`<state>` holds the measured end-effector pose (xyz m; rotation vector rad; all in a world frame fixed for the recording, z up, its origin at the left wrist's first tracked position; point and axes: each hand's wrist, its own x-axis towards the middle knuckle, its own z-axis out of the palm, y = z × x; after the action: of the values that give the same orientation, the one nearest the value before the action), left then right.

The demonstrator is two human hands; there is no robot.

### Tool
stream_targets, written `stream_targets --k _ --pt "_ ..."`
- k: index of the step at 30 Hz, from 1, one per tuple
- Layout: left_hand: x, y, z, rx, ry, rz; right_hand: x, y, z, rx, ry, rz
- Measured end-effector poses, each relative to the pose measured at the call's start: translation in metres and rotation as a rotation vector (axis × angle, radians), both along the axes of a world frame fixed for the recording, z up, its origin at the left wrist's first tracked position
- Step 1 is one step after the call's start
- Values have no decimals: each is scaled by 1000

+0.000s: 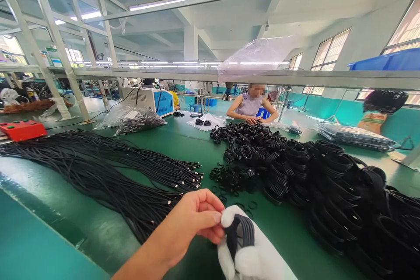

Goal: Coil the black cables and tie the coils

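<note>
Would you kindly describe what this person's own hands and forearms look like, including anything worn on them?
The left hand is bare, and so is the forearm behind it: no sleeve or bracelet shows. The right hand wears a white glove with no visible marking; the white covering continues to the picture's edge.

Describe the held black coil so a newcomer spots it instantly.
From the green table, look bottom centre for the white-gloved right hand, beside the bare left hand. The black coil sits in that gloved hand, unlike the coils heaped on the table rightward.
</note>
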<state>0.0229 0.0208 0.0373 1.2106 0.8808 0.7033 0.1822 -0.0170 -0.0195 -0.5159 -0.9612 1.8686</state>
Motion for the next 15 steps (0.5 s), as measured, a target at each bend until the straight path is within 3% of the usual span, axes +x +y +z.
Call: stream_targets --k 3,6,9,11,15 --pt "0 -6 -2 123 88 59 -1 4 -3 18 2 6" --pt "1 -11 -6 471 367 48 1 8 -12 -8 -116 64" --pt "6 -12 -11 786 482 -37 3 10 -27 -111 -171 146" --pt "11 -11 -17 865 536 -5 2 11 -34 -155 -159 177" --pt "14 -9 -27 857 564 97 -1 12 -35 -227 -14 237"
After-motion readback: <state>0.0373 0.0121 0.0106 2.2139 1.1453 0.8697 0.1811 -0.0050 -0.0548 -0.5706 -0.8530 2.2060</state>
